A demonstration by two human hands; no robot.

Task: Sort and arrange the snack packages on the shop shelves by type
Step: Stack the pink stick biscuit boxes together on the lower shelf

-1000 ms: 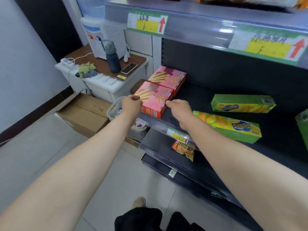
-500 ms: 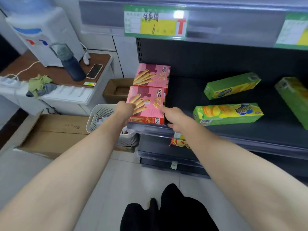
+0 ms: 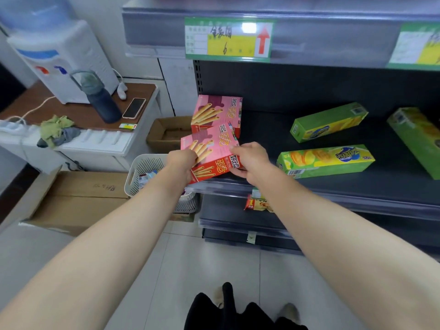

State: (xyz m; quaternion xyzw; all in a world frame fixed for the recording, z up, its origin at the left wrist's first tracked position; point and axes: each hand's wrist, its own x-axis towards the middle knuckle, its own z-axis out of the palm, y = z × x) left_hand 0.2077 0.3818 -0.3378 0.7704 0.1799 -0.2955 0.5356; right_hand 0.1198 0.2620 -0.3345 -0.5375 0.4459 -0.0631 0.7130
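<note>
The left hand and right hand each curl around a side of the front pink biscuit-stick box, tilted at the shelf edge, overlapping a second pink box, a green crisp box lying just right.

The left hand covers the near left corner of the pink cardboard biscuit-stick box, which overlaps the front of the second pink cardboard box. The right forearm hides part of the orange snack packet. The picture's right edge cuts off the green cardboard box. The writing on the green-and-yellow price label is too blurred to read.
</note>
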